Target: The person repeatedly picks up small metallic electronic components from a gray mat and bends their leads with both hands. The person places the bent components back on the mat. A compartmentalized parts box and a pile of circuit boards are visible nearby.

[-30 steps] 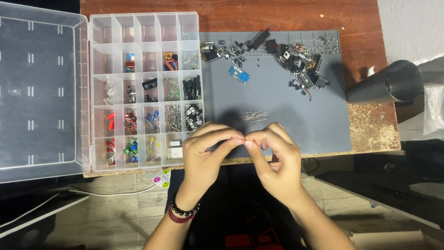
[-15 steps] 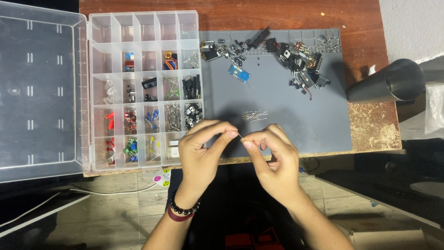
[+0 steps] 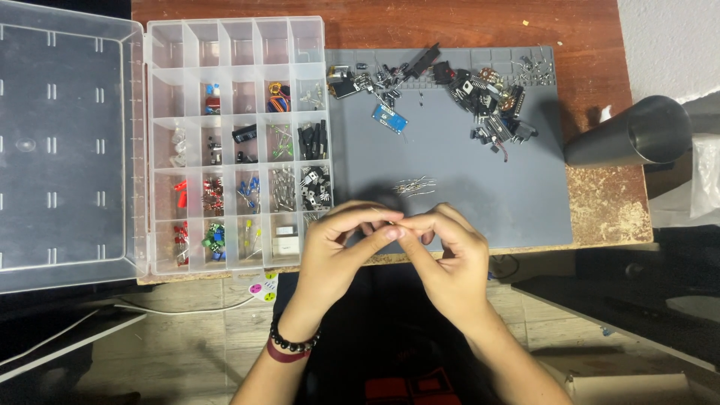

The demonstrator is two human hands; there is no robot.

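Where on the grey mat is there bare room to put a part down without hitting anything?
The grey silicone mat is bare at its centre and right, between the heap of dark electronic parts and the small bundle of wire-leaded components. Crowded: the top edge, and near the left hand and right hand.

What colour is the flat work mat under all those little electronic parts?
Grey-blue; the flat rubbery work mat shows clearly in the head view.

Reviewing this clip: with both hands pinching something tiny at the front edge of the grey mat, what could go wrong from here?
1. The left hand and right hand meet fingertip to fingertip right above the table's front edge; whatever tiny part they pinch, too small to identify, could drop to the floor.
2. The loose wire parts lie just beyond the knuckles and might get swept aside.
3. The open organiser box sits close to the left hand; a nudge could mix its compartments.
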